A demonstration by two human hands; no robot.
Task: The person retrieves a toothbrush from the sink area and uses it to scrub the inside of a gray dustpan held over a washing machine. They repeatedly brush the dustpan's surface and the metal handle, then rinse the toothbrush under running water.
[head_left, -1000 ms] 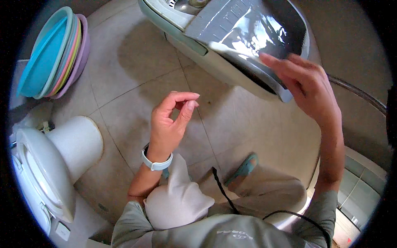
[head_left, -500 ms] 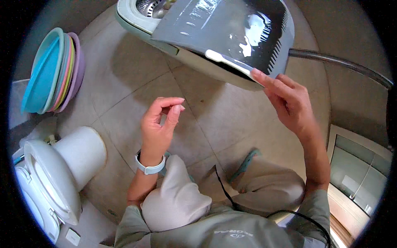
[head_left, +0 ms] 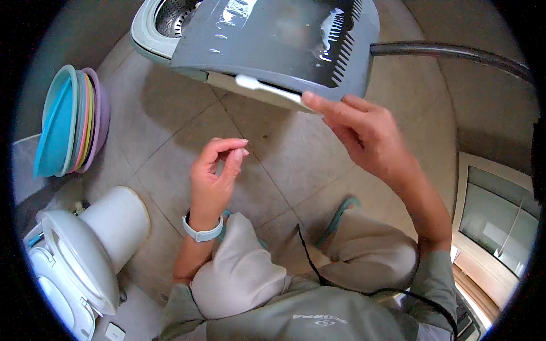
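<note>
In my right hand (head_left: 369, 128) is a slim white brush (head_left: 273, 91), with the index finger pressed along its handle. Its rounded head lies along the near edge of a grey mop bucket (head_left: 227, 48); the bristles are hidden. The bucket's grey top is wet and shiny, with a row of slots at its right side. At its left end a metal spin basket (head_left: 170, 23) is partly in view. My left hand (head_left: 213, 170) hangs above the floor, apart from the bucket, thumb and fingertips close together with nothing seen between them. A pale-banded watch (head_left: 203, 233) is on that wrist.
Stacked plastic basins (head_left: 54, 125) lean at the left wall above a white toilet (head_left: 85, 261). A dark hose (head_left: 449, 50) runs from the bucket to the right. A framed glass panel (head_left: 495, 210) stands at right. Grey tiles (head_left: 273, 193) cover the floor.
My right hand and the brush have shifted left along the bucket's near edge. The view has tilted a little, so the bucket appears further left and the basins lower. My left hand keeps its pose.
</note>
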